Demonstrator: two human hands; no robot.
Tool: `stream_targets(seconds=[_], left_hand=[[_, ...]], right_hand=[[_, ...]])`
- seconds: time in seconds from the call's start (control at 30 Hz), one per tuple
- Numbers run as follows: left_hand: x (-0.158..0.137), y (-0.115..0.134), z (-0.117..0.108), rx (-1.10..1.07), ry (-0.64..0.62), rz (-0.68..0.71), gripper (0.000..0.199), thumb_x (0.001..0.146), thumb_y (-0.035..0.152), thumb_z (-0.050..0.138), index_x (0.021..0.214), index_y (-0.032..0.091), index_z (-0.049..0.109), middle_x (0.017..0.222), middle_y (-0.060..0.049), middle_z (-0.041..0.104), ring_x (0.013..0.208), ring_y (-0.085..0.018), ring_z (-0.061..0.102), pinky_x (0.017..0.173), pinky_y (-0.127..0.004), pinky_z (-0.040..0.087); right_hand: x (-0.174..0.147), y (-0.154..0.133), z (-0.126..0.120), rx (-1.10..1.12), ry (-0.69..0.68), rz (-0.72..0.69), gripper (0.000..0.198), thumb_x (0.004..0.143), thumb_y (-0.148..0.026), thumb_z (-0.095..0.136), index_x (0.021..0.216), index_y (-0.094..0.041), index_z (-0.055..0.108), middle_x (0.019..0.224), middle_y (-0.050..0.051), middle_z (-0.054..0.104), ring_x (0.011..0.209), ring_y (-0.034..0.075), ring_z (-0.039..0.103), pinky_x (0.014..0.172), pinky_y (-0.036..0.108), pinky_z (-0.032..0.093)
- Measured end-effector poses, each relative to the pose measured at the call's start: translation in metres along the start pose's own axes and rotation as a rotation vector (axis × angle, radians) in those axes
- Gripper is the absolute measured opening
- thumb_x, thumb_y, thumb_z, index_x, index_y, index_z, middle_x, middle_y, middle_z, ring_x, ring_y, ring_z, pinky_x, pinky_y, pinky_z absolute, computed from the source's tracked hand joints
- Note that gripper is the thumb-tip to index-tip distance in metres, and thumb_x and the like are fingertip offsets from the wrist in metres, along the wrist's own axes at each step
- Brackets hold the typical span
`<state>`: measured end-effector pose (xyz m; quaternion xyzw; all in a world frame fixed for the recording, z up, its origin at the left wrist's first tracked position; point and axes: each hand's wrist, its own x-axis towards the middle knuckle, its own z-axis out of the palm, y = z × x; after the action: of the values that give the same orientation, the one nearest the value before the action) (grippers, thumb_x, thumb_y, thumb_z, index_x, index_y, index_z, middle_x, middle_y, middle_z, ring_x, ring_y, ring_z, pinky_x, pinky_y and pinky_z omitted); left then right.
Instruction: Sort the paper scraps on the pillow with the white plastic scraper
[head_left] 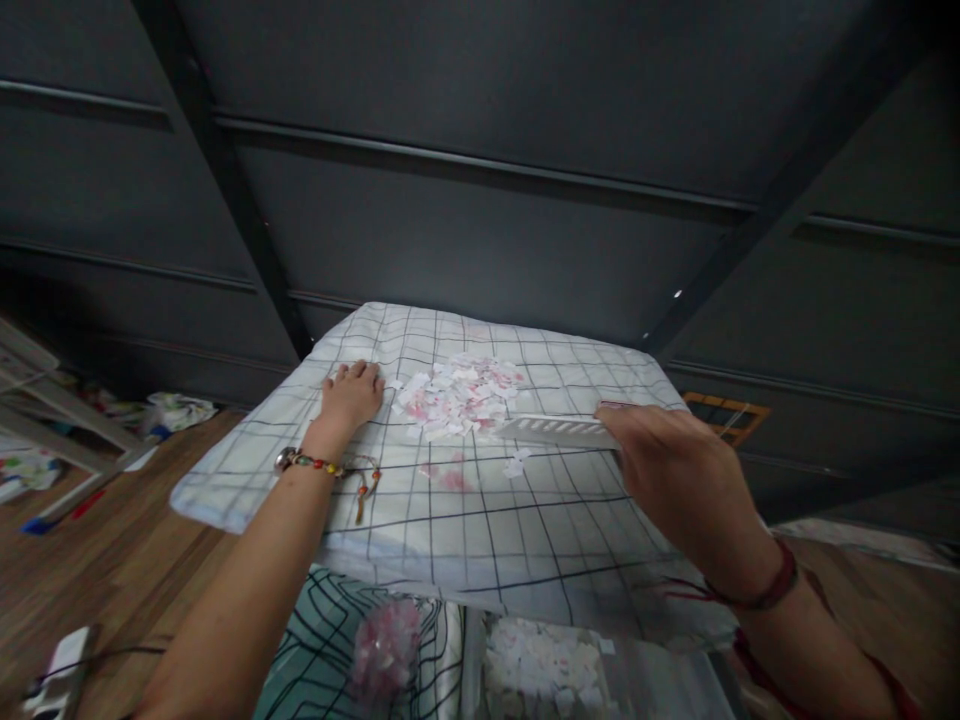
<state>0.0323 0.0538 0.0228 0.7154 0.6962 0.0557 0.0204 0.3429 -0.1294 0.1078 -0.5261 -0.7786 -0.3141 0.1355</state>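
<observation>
Head view: on the cloth-covered worktop [592,512], pink-and-white paper scraps [457,395] are heaped within reach. The left hand [354,396] is rested palm-down, unladen, perhaps as a brace; by the right hand [671,460], a slotted flat tool [559,434] is gripped, apparently so its tip reaches the heap's edge.

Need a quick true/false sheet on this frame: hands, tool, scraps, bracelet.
1. The right hand holds a slotted tool. True.
2. The left hand holds it too. False: that hand is on the checked cloth, beside the scraps.
3. The main pile of scraps lies between the hands. True.
4. The beaded bracelet is on the right wrist. False: left wrist.
5. The bin below holds more scraps. True.
</observation>
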Motion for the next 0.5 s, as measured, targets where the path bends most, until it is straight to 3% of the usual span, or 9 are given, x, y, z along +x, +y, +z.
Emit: stream_targets(seconds=[0.17,0.33,0.5], left_hand=[[0.0,-0.001,0.0,-0.005,-0.005,0.005,0.053,0.095,0.034,0.023,0.142,0.017,0.04,0.152,-0.011,0.035,0.138,-0.033,0.031,0.109,-0.056,0.029],[-0.001,-0.001,0.0,0.006,0.0,0.006,0.053,0.095,0.033,0.023,0.142,0.017,0.04,0.153,-0.011,0.034,0.139,-0.034,0.03,0.109,-0.056,0.029],[-0.001,0.0,0.0,0.013,-0.005,0.002,0.053,0.095,0.033,0.023,0.142,0.016,0.04,0.153,-0.011,0.033,0.139,-0.034,0.028,0.109,-0.056,0.029]], right_hand=[[0.009,-0.005,0.013,0.046,-0.03,-0.016,0.035,0.074,0.004,0.039,0.085,-0.016,0.067,0.074,0.005,0.067,0.066,0.018,0.057,0.066,0.032,0.04],[-0.01,0.017,0.018,0.122,-0.037,-0.044,0.031,0.079,0.0,0.042,0.092,-0.015,0.066,0.083,0.006,0.07,0.084,0.021,0.063,0.083,0.034,0.043],[-0.007,0.035,0.026,0.141,0.019,-0.056,0.028,0.083,-0.003,0.041,0.095,-0.015,0.064,0.088,0.007,0.071,0.084,0.02,0.062,0.082,0.034,0.044]])
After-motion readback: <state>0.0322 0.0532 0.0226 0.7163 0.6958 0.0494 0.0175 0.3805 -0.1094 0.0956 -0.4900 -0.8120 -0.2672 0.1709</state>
